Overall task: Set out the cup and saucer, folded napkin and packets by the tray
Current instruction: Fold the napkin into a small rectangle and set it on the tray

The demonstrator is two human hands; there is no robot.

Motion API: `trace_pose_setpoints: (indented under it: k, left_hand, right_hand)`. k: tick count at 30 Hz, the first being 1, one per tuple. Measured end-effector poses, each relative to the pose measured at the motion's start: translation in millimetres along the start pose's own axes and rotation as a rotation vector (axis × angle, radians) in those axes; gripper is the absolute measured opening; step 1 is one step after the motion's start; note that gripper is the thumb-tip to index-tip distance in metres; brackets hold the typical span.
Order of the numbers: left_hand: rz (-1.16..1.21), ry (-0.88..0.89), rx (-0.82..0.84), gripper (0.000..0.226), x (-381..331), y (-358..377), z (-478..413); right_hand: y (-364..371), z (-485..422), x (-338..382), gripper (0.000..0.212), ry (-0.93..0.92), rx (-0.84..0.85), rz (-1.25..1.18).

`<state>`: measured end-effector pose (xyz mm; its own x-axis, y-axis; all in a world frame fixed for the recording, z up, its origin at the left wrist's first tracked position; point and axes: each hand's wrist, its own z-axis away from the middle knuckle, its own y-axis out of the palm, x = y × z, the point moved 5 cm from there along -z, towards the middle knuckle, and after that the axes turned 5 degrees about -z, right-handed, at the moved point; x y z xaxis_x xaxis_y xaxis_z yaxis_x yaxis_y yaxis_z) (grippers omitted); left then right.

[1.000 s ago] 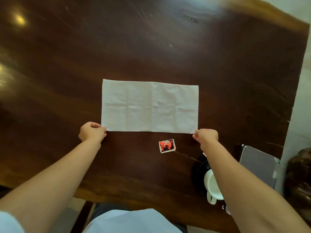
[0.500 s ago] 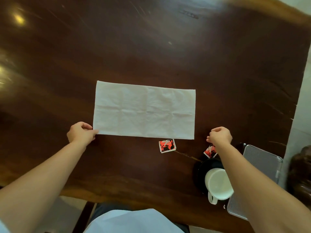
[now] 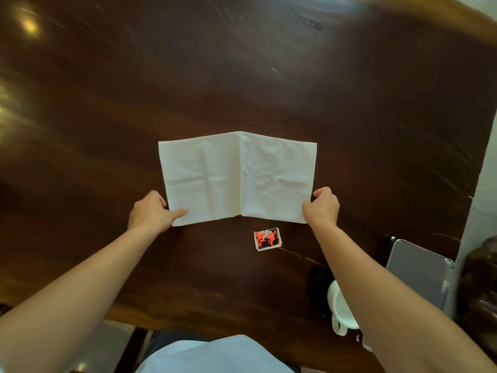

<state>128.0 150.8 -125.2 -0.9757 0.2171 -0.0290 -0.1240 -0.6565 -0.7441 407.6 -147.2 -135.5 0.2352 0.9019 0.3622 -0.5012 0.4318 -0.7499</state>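
A white napkin (image 3: pixel 236 179) is held over the dark wooden table (image 3: pixel 242 76), bent along its middle crease with both ends raised. My left hand (image 3: pixel 153 211) pinches its near left corner and my right hand (image 3: pixel 322 207) pinches its near right corner. One red and black packet (image 3: pixel 267 239) lies flat just below the napkin. A white cup (image 3: pixel 340 308) stands on a black saucer (image 3: pixel 318 286) at the lower right, partly hidden by my right forearm. The grey tray (image 3: pixel 416 270) sits right of the cup.
The table's near edge runs along the bottom, with my lap and a white shirt below it. Its right edge meets a pale floor. A dark brown object (image 3: pixel 481 286) stands beyond the tray at the far right.
My right hand let go of the napkin, moved right near a second packet, then came back. Both hands have drawn the napkin's ends inward, so the flat napkin now bends at its middle crease.
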Motion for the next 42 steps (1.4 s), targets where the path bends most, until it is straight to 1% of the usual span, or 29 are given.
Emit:
trace_pose_setpoints:
  k: [1,2,4,6,7,9,10,14,16,17,19,21,23,25,29,32,34,36,38,40,42]
  left_hand:
    - [-0.018,0.036,-0.086,0.052,-5.3,-9.5,-1.3]
    - [-0.015,0.112,-0.168,0.048,-14.1,-18.6,-2.3]
    - [-0.011,0.361,-0.277,0.035,-42.4,-32.0,-2.8]
    - [-0.053,0.634,-0.308,0.026,-81.3,-38.1,0.5]
    - [-0.083,0.738,-0.320,0.026,-101.8,-38.8,2.7]
    - [-0.153,0.879,-0.355,0.030,-140.1,-37.3,7.7]
    - [-0.201,0.932,-0.363,0.034,-157.3,-34.6,9.7]
    - [-0.492,1.087,-0.359,0.059,-204.0,-20.8,2.7]
    - [-0.591,1.099,-0.360,0.057,-215.7,-21.4,-6.7]
    - [-0.606,1.097,-0.356,0.053,-219.8,-22.7,-11.6]
    - [-0.588,1.101,-0.338,0.044,-225.9,-26.6,-22.1]
    - [-0.530,1.123,-0.296,0.037,-230.1,-31.6,-31.5]
    - [-0.507,1.161,-0.243,0.032,-231.5,-35.1,-38.4]
    - [-0.501,1.171,-0.202,0.030,-227.6,-39.3,-45.0]
    - [-0.416,1.107,-0.180,0.021,-207.9,-47.8,-54.5]
    - [-0.361,1.003,-0.179,0.021,-187.2,-46.0,-57.1]
    - [-0.313,0.898,-0.174,0.020,-171.8,-43.1,-57.4]
    - [-0.246,0.792,-0.178,0.019,-155.7,-40.3,-57.7]
    - [-0.182,0.713,-0.191,0.016,-139.6,-38.1,-56.2]
    - [-0.088,0.669,-0.183,0.012,-125.8,-36.7,-54.0]
    - [0.005,0.636,-0.149,0.008,-116.2,-34.5,-52.4]
  right_hand:
    - [-5.6,0.5,1.9,0.039,-0.012,-0.043,-0.010]
    - [-9.8,1.3,4.4,0.041,-0.030,-0.088,-0.028]
    - [-9.3,8.3,15.6,0.036,-0.081,-0.117,-0.072]
    - [8.9,24.0,34.9,0.030,-0.150,-0.029,-0.097]
    - [22.5,35.1,45.7,0.030,-0.191,0.034,-0.105]
    - [51.0,59.2,66.0,0.034,-0.270,0.132,-0.111]
    - [63.6,69.2,73.9,0.037,-0.295,0.153,-0.104]
    - [93.8,85.7,96.6,0.045,-0.327,0.149,-0.050]
    - [98.3,85.7,103.9,0.045,-0.347,0.125,-0.053]
    - [98.8,85.2,106.9,0.041,-0.368,0.104,-0.044]
    - [99.1,82.1,109.6,0.026,-0.407,0.068,0.013]
    - [98.2,78.4,105.6,0.014,-0.404,0.060,0.078]
    - [96.2,77.3,97.4,0.008,-0.389,0.061,0.111]
    - [94.9,79.6,89.4,0.008,-0.399,0.064,0.138]
    - [88.6,87.3,73.8,0.018,-0.392,0.053,0.176]
    - [78.8,86.9,62.9,0.009,-0.357,0.052,0.203]
    - [72.3,84.2,58.9,0.010,-0.342,0.056,0.204]
    - [66.7,81.8,57.4,0.015,-0.313,0.052,0.122]
    - [62.2,79.8,56.1,0.020,-0.241,0.049,-0.021]
    - [60.8,79.3,54.7,0.021,-0.158,0.062,-0.155]
    - [61.6,80.1,54.1,0.018,-0.088,0.091,-0.272]
